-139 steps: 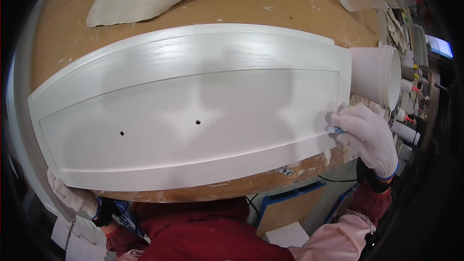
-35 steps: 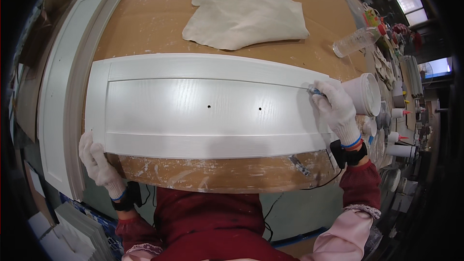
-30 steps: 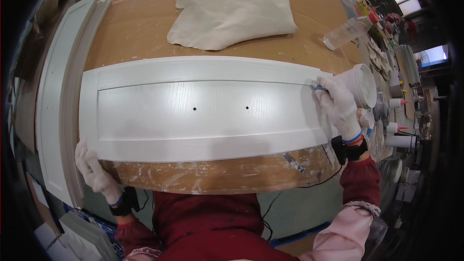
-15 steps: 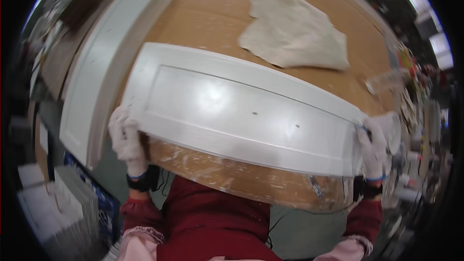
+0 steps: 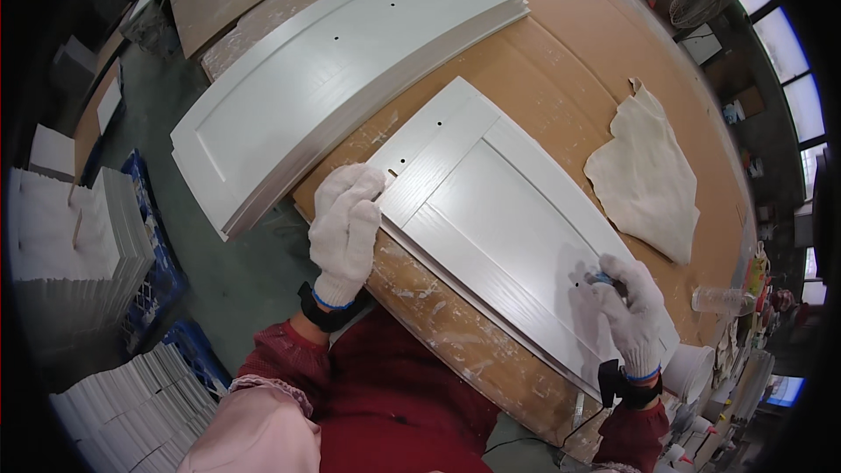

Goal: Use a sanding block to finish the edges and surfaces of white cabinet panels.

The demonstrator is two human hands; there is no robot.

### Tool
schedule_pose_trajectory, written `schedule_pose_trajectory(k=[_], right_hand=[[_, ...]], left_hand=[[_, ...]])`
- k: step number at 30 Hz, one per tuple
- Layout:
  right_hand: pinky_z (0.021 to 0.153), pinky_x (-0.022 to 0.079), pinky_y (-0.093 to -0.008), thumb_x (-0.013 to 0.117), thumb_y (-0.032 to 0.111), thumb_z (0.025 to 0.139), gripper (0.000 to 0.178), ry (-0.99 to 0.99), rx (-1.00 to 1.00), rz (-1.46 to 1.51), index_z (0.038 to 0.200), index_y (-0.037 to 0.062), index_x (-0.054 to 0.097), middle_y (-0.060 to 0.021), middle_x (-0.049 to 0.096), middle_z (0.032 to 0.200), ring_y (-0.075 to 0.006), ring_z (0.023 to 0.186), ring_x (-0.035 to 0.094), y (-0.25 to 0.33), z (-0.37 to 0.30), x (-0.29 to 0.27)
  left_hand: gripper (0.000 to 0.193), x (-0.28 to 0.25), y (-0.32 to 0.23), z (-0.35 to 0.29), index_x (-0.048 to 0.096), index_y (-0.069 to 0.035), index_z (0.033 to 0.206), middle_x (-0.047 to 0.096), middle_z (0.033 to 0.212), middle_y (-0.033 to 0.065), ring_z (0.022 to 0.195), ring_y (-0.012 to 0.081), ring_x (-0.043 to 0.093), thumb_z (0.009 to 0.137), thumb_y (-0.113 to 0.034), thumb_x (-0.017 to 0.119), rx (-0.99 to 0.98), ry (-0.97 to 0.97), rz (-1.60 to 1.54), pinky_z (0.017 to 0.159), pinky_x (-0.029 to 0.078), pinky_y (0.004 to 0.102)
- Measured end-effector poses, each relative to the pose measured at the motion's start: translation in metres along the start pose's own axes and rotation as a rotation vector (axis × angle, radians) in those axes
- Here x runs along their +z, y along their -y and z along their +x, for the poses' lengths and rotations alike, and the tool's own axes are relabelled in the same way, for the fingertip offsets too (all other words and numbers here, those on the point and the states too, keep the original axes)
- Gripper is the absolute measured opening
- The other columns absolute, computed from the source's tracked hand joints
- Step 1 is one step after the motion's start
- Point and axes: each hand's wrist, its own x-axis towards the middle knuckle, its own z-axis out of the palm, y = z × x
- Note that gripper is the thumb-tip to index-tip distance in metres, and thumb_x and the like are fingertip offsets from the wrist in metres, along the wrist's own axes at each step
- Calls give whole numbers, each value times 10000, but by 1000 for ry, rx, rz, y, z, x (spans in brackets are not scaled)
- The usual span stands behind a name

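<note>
A white panel (image 5: 499,219) with a raised frame around a recessed middle lies aslant on the brown-covered table. Small dark holes show in its far-left end. My left hand (image 5: 344,223), in a white knit glove, is closed at the panel's left end, fingers against the edge; its thumb side is partly hidden. Over the panel's right part is my gloved right hand (image 5: 632,311), its fingers bent and pinched on a small blue thing (image 5: 601,278), too small to name. A dark hole in the panel lies just beside those fingertips.
More white panels (image 5: 350,52) are stacked at the far left of the table (image 5: 561,61). A cream cloth (image 5: 644,175) lies to the right, near a clear plastic bottle (image 5: 720,300) and a white tub (image 5: 689,372). Stacked white boards (image 5: 83,219) stand by blue pallets at left.
The view has turned, and the panel now lies more steeply aslant, with holes showing at its left end. My right hand has moved from the right end onto its face.
</note>
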Motion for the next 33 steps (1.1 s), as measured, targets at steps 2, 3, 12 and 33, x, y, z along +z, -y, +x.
schedule_pose_trajectory(k=[2,3,12,33], right_hand=[[827,508,-259,622,-39,877,309,35,-28,-8,1186,-28,601,-71,653,1041,-128,909,641,20,26,17],[814,510,-258,625,-36,879,308,65,-65,6,1186,-34,601,-76,658,1040,-130,907,646,27,40,24],[782,515,-252,675,99,900,348,-31,7,189,1206,-50,599,-99,690,1068,-138,979,658,57,163,73],[892,527,-265,679,61,891,301,-45,-133,72,1173,-41,647,-113,696,1071,-170,980,684,66,225,110]], left_hand=[[251,-1,-1,1,666,73,1073,609,1165,177,1068,322,581,885,-80,600,-16,-18,0,995,445,397],[256,-3,-2,3,664,41,1074,601,1143,153,1065,316,570,870,-106,617,90,33,67,993,450,410],[297,30,-65,-23,673,-105,965,588,1067,51,997,276,538,707,-242,725,385,296,-101,904,475,475],[270,40,-55,-26,711,-93,930,649,1042,34,1020,220,587,661,-122,707,325,272,-47,888,526,395]])
